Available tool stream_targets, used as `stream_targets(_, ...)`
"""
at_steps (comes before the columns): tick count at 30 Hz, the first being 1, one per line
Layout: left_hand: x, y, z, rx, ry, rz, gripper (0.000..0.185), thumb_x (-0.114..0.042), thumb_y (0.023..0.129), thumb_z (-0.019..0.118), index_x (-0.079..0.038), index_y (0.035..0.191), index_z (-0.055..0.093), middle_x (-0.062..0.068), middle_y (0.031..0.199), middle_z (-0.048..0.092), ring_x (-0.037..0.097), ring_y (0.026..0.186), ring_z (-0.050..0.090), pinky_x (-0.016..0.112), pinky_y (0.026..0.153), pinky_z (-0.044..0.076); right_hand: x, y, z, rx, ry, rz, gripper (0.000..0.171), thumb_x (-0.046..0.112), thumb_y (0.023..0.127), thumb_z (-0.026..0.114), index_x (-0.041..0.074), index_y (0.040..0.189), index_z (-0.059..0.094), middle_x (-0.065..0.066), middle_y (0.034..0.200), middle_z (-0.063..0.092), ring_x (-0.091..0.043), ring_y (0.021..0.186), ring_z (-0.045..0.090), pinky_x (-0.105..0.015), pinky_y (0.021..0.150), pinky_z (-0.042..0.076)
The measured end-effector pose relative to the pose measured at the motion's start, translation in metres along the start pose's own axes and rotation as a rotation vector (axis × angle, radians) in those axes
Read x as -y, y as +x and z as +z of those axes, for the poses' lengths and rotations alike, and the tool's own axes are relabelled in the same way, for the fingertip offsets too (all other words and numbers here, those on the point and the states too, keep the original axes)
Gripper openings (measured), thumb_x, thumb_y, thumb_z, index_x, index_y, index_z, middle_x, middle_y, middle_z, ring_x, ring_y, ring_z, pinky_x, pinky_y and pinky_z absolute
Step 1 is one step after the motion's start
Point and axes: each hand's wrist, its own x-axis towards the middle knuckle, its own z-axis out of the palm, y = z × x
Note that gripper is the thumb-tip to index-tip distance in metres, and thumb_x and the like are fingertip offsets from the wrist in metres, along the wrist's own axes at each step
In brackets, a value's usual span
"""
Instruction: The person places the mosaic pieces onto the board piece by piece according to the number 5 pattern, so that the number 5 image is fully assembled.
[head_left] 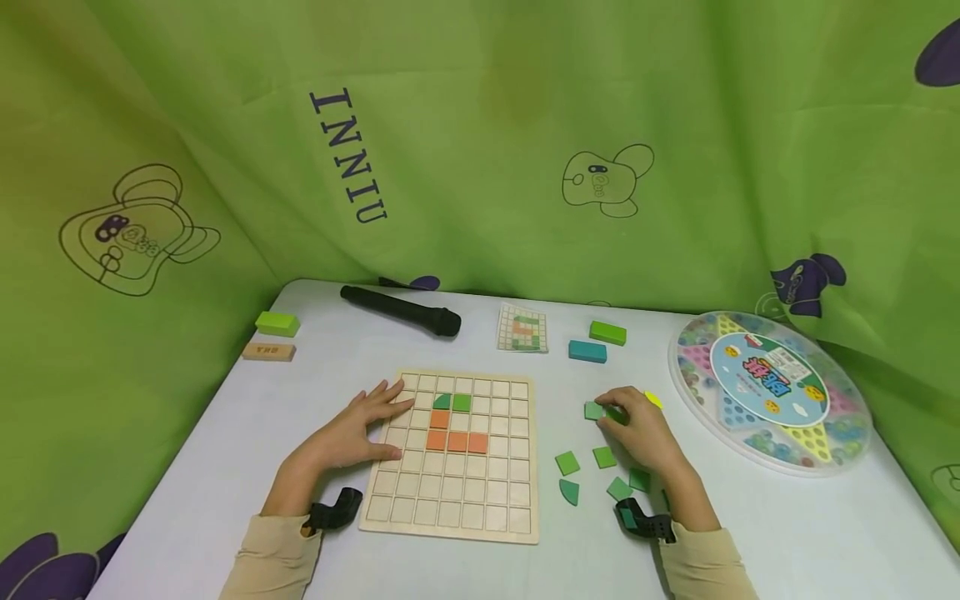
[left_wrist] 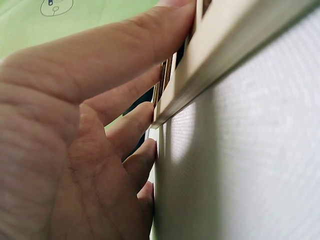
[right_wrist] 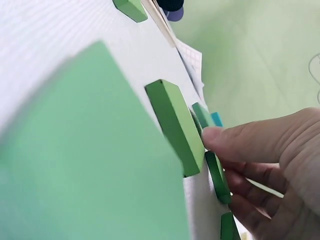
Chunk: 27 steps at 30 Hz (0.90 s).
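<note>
Left hand (head_left: 352, 433) flat on the table, fingers straight, pressing against the left edge of the wooden grid board (head_left: 453, 500); fingertips (left_wrist: 145, 117) touching the board's rim in the left wrist view. Holding nothing.

Right hand (head_left: 641, 433) to the right of the board, fingers curled over a dark green tile (head_left: 617, 414), pinching it at the fingertips (right_wrist: 220, 140). Light green square tile (head_left: 594, 410) just beside, touching the same fingers. Tile still on or near the table surface; cannot tell if lifted.

On the board: dark green quarter-round piece (head_left: 442, 402) and green square (head_left: 462, 403) in the second row, orange squares (head_left: 457, 442) below in an L.

Loose green tiles (head_left: 567, 462) on the table between board and right wrist.

Also around: black microphone (head_left: 401, 311) at the back, pattern card (head_left: 522, 327), green block (head_left: 607, 333) and teal block (head_left: 587, 352) side by side, round marble game tray (head_left: 772, 392) at far right, green block and wooden block (head_left: 268, 352) at far left. Green curtain (head_left: 480, 142) behind.
</note>
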Motion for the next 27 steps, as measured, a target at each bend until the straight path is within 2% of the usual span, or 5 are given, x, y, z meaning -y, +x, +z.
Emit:
stream_targets(6,0.001,-0.002,0.000,-0.001,-0.002,0.001,0.078,-0.034,0.074,0.079,-0.009,0.140,0.047,0.015,0.156,0.022,0.041,0.145,0.010,0.061,0.115,0.004,0.010,0.002,0.001,-0.029,0.054,0.001,0.031,0.009,0.086,0.068,0.004,0.116,0.063,-0.014,0.115,0.065,-0.032,0.108,0.061,-0.050,0.092,0.050)
stream_targets(14,0.000,0.000,-0.001,0.007,0.004,0.017,0.077,-0.035,0.074,0.078,-0.010,0.140,0.047,0.015,0.156,0.023,0.041,0.144,0.011,0.062,0.114,0.005,0.037,0.003,0.011,-0.008,0.117,-0.102,0.031,0.014,0.086,0.070,0.008,0.115,0.065,-0.009,0.114,0.066,-0.028,0.104,0.062,-0.047,0.088,0.053)
stream_targets(21,0.000,0.000,-0.002,-0.003,0.009,0.027,0.077,-0.035,0.074,0.079,-0.009,0.139,0.048,0.016,0.155,0.024,0.042,0.144,0.012,0.062,0.114,0.006,0.078,0.021,0.033,0.085,0.137,-0.169,0.028,0.014,0.085,0.070,0.010,0.113,0.066,-0.003,0.109,0.067,-0.024,0.104,0.063,-0.044,0.090,0.052)
stream_targets(27,0.001,-0.001,-0.001,-0.007,0.000,0.023,0.078,-0.036,0.073,0.079,-0.010,0.139,0.048,0.015,0.156,0.023,0.041,0.144,0.012,0.061,0.115,0.005,0.105,0.043,0.055,0.178,0.143,-0.164,0.025,0.014,0.086,0.069,0.009,0.110,0.067,-0.004,0.108,0.067,-0.023,0.102,0.063,-0.039,0.088,0.054)
